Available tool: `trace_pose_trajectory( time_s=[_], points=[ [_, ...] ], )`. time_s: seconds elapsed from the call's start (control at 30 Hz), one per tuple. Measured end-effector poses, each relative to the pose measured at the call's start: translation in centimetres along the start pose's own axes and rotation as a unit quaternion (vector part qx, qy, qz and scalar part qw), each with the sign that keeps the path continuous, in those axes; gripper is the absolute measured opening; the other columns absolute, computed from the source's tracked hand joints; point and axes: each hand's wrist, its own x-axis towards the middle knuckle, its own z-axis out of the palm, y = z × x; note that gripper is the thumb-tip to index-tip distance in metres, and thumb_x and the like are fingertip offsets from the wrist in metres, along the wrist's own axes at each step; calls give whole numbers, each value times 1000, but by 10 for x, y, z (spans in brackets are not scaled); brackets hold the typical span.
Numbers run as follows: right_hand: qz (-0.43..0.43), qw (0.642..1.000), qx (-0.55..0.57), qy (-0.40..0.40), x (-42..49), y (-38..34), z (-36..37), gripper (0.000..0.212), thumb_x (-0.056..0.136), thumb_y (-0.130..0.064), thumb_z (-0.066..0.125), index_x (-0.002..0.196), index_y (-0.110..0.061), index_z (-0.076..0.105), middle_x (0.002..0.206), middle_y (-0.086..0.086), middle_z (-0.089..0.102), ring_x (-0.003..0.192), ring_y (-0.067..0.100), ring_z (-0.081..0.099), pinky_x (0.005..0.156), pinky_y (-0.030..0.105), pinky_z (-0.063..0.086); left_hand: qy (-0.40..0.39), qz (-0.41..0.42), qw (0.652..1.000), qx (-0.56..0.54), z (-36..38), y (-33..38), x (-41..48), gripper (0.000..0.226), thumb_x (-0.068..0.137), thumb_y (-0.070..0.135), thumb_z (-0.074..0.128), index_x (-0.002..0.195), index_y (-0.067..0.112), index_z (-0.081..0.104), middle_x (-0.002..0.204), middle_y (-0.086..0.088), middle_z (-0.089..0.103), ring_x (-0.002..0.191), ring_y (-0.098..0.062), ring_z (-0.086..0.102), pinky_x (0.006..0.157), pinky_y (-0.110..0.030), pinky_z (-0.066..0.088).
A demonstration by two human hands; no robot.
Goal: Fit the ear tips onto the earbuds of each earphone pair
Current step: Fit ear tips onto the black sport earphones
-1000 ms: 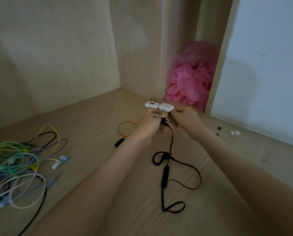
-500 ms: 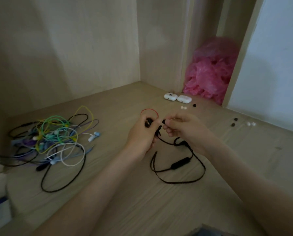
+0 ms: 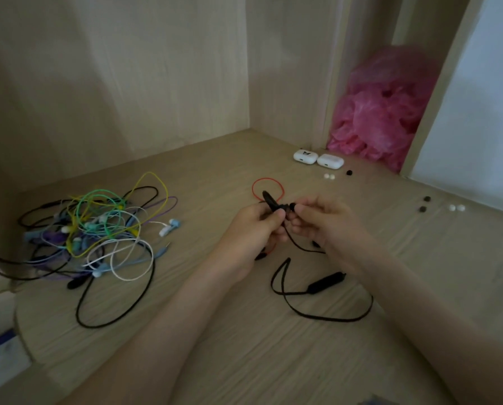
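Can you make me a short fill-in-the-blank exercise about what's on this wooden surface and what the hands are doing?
1. Both hands, left hand and right hand, hold a ____ earphone.
2. The crumpled plastic bag in the corner is ____.
3. The two white charging cases lie ____ each other.
4. The tangled pile of coloured cables lies nearest the ____ hand.

Missing words: black; pink; beside; left

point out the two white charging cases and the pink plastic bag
left white case (image 3: 305, 156), head view, middle of its lid
right white case (image 3: 330, 161), head view, top face
pink plastic bag (image 3: 381, 112), head view, crumpled middle
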Motion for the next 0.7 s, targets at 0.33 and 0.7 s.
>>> trace_pose_trajectory(
  time_s=[0.33, 0.7],
  points=[
    [56, 997, 36, -40, 2, 2, -8, 13, 91, -8, 52, 81, -11, 59, 64, -2, 59, 55, 5, 53, 51, 16, 46, -31, -1, 999, -17, 1, 1, -4, 12, 94, 13, 54, 94, 12, 66, 75, 2, 56, 54, -1, 50, 62, -25, 39],
    [49, 998, -5, -49, 1, 3, -9, 20, 95, -10, 47, 80, -8, 60, 62, -3, 57, 55, 3, 52, 53, 13, 46, -20, -4, 1000, 4, 3, 1, -5, 15, 94, 13, 53, 86, 15, 65, 69, 6, 55, 53, -1, 47, 58, -20, 38]
  ],
)
